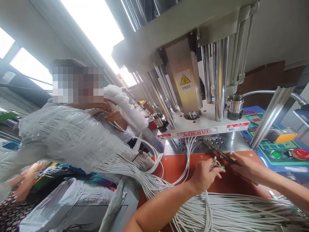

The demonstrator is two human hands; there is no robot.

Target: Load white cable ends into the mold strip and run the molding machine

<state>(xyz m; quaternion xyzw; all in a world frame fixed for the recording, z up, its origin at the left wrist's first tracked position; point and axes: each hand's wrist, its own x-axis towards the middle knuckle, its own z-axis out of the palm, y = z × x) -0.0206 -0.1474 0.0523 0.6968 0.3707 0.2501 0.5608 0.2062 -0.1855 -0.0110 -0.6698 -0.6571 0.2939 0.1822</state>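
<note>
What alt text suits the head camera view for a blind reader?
Two hands work at an orange plate under a chrome-columned machine: the left hand holds a small metal part, the right hand touches a slotted metal strip. White cables cross the plate. Beyond, a co-worker holds a plastic-wrapped bundle.

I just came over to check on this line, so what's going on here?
A person at a press machine pinches a small metal part in the left hand, while the right hand grips a dark metal strip above an orange bench. White cables lie bundled across the bench. Nearby, a co-worker's hands are raised beside a plastic-wrapped cable bundle.
</note>
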